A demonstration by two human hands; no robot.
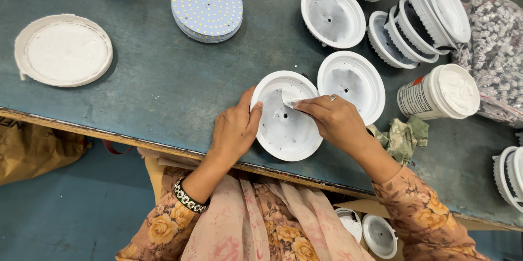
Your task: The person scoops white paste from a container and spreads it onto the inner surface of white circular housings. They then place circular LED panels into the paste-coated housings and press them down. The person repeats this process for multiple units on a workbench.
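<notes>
left hand (235, 127) grips rim of round white lamp shell (286, 130) | right hand (333, 119) pinches small white scraper (290, 102) | shell looks light, stiff; hold by rim

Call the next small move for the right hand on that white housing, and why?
Probably sweep the right hand down across the bare grey floor of the white round housing. White paste covers only a patch near the upper rim under its fingertips; the rest around the centre hole looks uncoated. The left hand steadies the rim.
</notes>
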